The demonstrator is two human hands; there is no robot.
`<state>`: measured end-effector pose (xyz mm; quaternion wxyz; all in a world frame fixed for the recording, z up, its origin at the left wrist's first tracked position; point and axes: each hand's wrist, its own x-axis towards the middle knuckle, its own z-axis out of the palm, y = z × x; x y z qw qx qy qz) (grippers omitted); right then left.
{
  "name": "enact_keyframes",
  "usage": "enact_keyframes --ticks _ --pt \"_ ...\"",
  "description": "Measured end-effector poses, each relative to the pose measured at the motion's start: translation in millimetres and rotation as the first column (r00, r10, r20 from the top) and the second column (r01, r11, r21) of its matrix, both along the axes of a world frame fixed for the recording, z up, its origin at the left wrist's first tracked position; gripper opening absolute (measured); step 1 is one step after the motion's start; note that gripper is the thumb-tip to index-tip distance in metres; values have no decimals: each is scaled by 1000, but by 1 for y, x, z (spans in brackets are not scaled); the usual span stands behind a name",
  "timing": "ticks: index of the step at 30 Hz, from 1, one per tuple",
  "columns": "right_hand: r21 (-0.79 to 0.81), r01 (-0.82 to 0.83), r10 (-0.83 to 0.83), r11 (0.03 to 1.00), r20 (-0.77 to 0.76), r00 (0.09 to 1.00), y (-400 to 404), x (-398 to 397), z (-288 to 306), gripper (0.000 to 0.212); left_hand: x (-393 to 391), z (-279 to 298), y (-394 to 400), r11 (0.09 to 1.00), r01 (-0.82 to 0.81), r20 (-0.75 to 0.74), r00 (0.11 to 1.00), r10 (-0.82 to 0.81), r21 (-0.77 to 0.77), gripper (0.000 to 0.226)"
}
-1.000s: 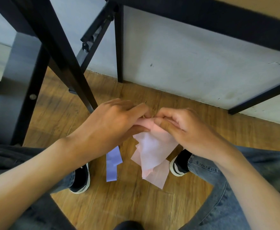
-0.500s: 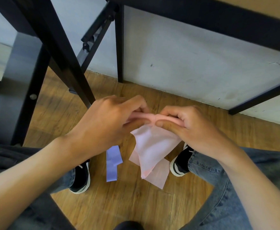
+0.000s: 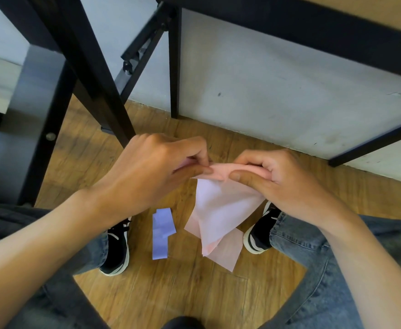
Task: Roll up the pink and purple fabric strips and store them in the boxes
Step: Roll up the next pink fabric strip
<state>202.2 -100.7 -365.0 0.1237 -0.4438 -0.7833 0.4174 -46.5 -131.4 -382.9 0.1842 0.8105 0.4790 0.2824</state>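
Note:
A pink fabric strip (image 3: 220, 210) hangs between both hands above the floor. Its top edge is rolled into a narrow tube. My left hand (image 3: 152, 172) pinches the left end of that roll between thumb and fingers. My right hand (image 3: 280, 179) grips the right end, thumb pressed under the roll. The loose part of the strip drops down to the floor, where more pink fabric (image 3: 228, 252) lies flat. A purple fabric strip (image 3: 161, 231) lies on the floor just left of it, between my shoes. No box is in view.
Black table legs (image 3: 95, 74) and a folding brace (image 3: 144, 46) stand ahead on the left. A grey wall panel (image 3: 277, 86) closes the back. My black shoes (image 3: 117, 248) and jeans-clad knees flank the wooden floor (image 3: 171, 293).
Both hands have drawn slightly apart along the roll. The rolled top edge has grown longer and thicker, and the hanging pink strip has shortened a little.

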Motion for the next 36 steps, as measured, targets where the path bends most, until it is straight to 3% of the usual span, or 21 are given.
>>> enact_keyframes --ticks 5,8,12,16,18,21,24,30,36 --pt "-7 -13 13 1000 16 1000 4 5 6 29 -1 4 4 991 56 -120 992 -41 123 11" --pt "2 -12 12 1000 7 1000 5 7 8 29 -1 6 5 991 73 -145 988 -56 115 13" --pt "15 17 -17 1000 -13 1000 4 8 7 31 -1 7 4 992 -17 -5 1000 17 -124 23" --pt "22 82 -80 996 -69 994 6 14 6 25 -4 10 7 911 -252 173 932 320 -327 44" --pt "36 128 -123 991 -106 987 8 16 6 21 -4 11 6 830 -287 235 868 436 -478 39" --pt "57 162 -152 985 -151 977 9 18 9 17 1 8 5 778 -189 349 813 467 -599 20" --pt "46 160 -151 986 -160 976 9 17 11 20 3 9 3 812 -164 463 752 470 -560 13" --pt "44 161 -151 986 -176 973 8 16 11 16 4 6 3 862 -194 469 772 429 -468 16" --pt "50 177 -165 983 -190 968 10 18 10 18 4 4 5 871 -201 464 781 418 -448 1"
